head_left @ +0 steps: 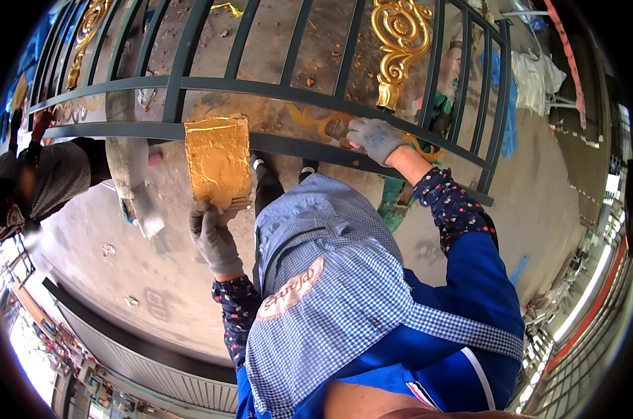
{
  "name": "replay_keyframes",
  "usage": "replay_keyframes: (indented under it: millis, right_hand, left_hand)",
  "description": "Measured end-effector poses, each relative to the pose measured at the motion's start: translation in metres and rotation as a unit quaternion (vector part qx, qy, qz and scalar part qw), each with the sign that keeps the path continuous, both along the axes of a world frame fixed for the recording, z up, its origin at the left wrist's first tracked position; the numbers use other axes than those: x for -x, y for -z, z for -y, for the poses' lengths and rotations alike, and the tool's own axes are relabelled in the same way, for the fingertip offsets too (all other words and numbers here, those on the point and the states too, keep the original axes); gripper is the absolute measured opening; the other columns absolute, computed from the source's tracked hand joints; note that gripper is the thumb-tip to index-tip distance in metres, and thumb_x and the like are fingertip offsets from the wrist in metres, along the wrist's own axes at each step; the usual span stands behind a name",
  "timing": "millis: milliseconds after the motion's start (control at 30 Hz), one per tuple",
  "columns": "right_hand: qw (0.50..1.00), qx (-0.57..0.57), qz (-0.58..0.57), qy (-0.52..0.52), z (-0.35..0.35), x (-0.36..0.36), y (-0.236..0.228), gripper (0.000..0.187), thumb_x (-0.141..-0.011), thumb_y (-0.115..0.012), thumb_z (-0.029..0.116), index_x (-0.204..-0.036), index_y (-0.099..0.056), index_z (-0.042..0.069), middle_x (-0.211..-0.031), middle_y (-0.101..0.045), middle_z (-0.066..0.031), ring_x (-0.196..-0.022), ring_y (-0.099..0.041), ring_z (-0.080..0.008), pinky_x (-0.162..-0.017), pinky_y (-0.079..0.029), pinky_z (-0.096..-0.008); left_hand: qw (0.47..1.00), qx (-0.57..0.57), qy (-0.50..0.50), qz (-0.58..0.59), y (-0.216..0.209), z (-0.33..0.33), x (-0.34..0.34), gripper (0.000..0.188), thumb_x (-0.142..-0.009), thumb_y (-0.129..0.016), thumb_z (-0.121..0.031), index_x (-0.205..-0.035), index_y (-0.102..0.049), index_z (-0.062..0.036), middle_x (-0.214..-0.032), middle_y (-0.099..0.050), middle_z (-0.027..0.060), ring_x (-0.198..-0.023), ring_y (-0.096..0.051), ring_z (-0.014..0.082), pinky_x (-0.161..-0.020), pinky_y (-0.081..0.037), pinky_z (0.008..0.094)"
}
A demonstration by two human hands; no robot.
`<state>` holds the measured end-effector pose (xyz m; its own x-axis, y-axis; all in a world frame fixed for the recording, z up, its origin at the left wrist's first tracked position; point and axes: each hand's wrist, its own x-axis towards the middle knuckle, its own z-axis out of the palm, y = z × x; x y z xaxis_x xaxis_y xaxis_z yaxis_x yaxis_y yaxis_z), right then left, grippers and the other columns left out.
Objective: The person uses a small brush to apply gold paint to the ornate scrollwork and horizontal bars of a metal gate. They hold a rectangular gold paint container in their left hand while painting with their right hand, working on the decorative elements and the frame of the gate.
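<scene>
My left hand [215, 237], in a grey glove, is closed round the lower end of a flat board [219, 157] thickly coated with gold paint. The board is held up in front of a dark grey metal railing [295, 145]. To the right, my gloved right hand [378, 140] rests at the gap between the railing's two lower rails, fingers curled; whatever they pinch is hidden. Beside those fingers, a scroll ornament [323, 128] in that gap is partly gold. A bright gold upright ornament [400, 42] stands among the bars above.
At the left another person [62, 174] in a checked garment bends by the railing. A pale, stained support [127, 164] stands under it, and a green-stained one [395, 202] near my right side. Clear plastic sheeting [536, 80] hangs at the right. Debris lies on the concrete floor [170, 258].
</scene>
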<state>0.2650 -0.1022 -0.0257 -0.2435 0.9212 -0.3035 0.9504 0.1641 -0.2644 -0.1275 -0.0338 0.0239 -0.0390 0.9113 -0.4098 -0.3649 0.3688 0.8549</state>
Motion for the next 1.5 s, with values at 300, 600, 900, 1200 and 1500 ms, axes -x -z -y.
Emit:
replay_keyframes:
  millis: [300,600,900,1200,1500]
  right_hand:
    - [1.000,0.009,-0.015,0.009,-0.002,0.006,0.003,0.009,-0.081,-0.061,0.012,-0.090,-0.062,0.015,-0.101,-0.058,-0.0045,-0.097,-0.061,-0.0258,-0.081,-0.051,-0.0394]
    - [0.996,-0.040,-0.065,-0.047,0.003,-0.001,0.018,0.008,-0.082,-0.061,0.015,-0.089,-0.064,0.014,-0.103,-0.060,-0.0037,-0.101,-0.061,-0.0231,-0.082,-0.052,-0.0371]
    - [0.984,0.006,0.078,-0.162,0.006,-0.021,-0.008,0.018,-0.081,-0.063,0.014,-0.098,-0.068,0.014,-0.105,-0.061,-0.0036,-0.099,-0.063,-0.0232,-0.082,-0.054,-0.0348]
    - [1.000,-0.025,0.007,0.006,0.021,-0.019,-0.008,0.005,-0.080,-0.061,0.011,-0.084,-0.060,0.014,-0.097,-0.056,-0.0049,-0.096,-0.062,-0.0238,-0.076,-0.053,-0.0374]
    - [0.994,-0.099,0.005,0.038,0.030,-0.005,0.006,0.008,-0.080,-0.059,0.010,-0.086,-0.057,0.015,-0.096,-0.055,-0.0058,-0.095,-0.061,-0.0260,-0.078,-0.051,-0.0397]
  left_hand:
    - [0.999,-0.019,-0.009,0.029,-0.001,0.020,-0.004,0.018,-0.091,-0.057,-0.002,-0.107,-0.063,-0.0029,-0.093,-0.063,0.0047,-0.086,-0.061,0.0142,-0.077,-0.058,0.0317]
    - [1.000,-0.010,-0.001,0.015,-0.001,0.031,-0.011,0.019,-0.090,-0.058,-0.002,-0.108,-0.065,-0.0057,-0.093,-0.063,0.0025,-0.086,-0.059,0.0123,-0.084,-0.050,0.0290]
    - [0.999,-0.028,-0.009,0.017,0.009,0.035,-0.004,0.017,-0.091,-0.058,-0.001,-0.106,-0.065,-0.0029,-0.103,-0.064,0.0046,-0.091,-0.061,0.0140,-0.081,-0.055,0.0298]
    - [1.000,-0.006,0.005,0.022,0.002,0.035,-0.010,0.017,-0.091,-0.058,-0.001,-0.106,-0.065,-0.0030,-0.100,-0.063,0.0041,-0.091,-0.060,0.0129,-0.080,-0.056,0.0299]
    - [0.997,-0.009,0.055,0.053,0.005,0.028,-0.021,0.016,-0.090,-0.058,-0.001,-0.105,-0.065,-0.0029,-0.091,-0.063,0.0040,-0.083,-0.060,0.0124,-0.081,-0.055,0.0301]
